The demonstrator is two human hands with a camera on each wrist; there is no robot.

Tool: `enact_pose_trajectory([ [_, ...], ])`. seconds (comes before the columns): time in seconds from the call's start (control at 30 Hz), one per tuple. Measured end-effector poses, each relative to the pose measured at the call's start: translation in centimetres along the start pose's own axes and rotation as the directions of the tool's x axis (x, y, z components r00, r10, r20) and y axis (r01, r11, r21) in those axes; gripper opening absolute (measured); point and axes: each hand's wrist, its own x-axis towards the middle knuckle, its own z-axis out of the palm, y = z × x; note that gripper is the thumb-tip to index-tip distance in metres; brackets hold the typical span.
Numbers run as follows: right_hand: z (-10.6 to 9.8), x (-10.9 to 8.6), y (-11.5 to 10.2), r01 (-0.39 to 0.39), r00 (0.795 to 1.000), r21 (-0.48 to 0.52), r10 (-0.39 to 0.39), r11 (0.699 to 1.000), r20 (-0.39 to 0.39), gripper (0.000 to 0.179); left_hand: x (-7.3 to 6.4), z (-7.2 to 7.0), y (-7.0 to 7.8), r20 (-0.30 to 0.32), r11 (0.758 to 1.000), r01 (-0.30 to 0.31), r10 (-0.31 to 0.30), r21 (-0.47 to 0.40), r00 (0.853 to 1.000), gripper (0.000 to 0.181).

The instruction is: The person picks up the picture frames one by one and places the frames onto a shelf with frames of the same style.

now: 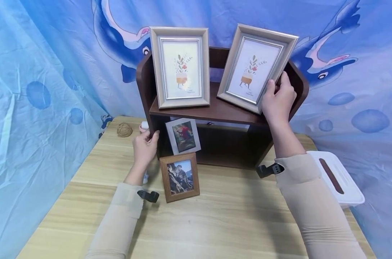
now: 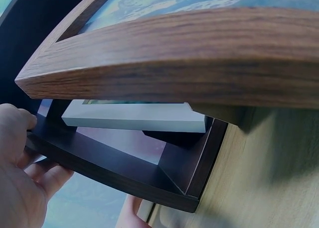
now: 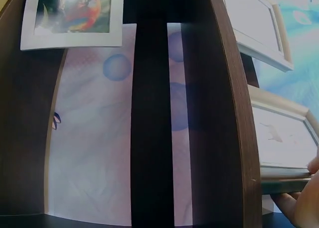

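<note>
A dark brown two-tier shelf (image 1: 215,113) stands on the table. My right hand (image 1: 279,100) grips the lower right edge of a beige picture frame (image 1: 254,68), which tilts clockwise on the upper tier; the right wrist view shows fingers (image 3: 301,208) under its edge. A matching frame (image 1: 183,68) stands on the left of that tier. At the shelf's left side panel, my left hand (image 1: 144,149) pinches the front edge between thumb and fingers. A white frame with a parrot picture (image 1: 184,136) leans in the lower tier. In front stands a brown wooden frame with a leopard picture (image 1: 180,176).
A ball of twine (image 1: 124,130) lies at the table's back left. A white tissue box (image 1: 338,178) stands on the right. Partly behind the left hand is a white and pink object (image 1: 144,126). Blue dolphin-print curtains (image 1: 46,72) hang around the table.
</note>
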Motion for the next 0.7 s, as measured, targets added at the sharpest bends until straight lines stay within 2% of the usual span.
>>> enact_pose_trajectory([
  [0.07,0.0,-0.3,0.1,-0.005,1.0,0.002,0.005,1.0,0.025,0.033,0.1,0.0,0.0,-0.002,1.0,-0.006,0.006,0.009,1.0,0.02],
  [0.33,-0.2,-1.1,1.4,0.071,0.996,0.021,-0.072,0.997,0.055,0.035,-0.2,0.1,0.0,-0.007,1.0,-0.004,0.004,0.01,1.0,0.019],
  [0.53,-0.6,-1.1,1.0,-0.022,0.993,0.036,0.018,0.999,0.115,0.044,-0.2,0.0,0.0,-0.009,1.0,0.0,0.0,-0.003,1.0,0.018],
  [0.7,-0.5,-1.0,0.9,-0.077,0.99,0.045,0.071,0.996,0.118,0.048,-0.1,0.0,-0.1,-0.01,1.0,0.005,-0.005,-0.001,1.0,0.019],
])
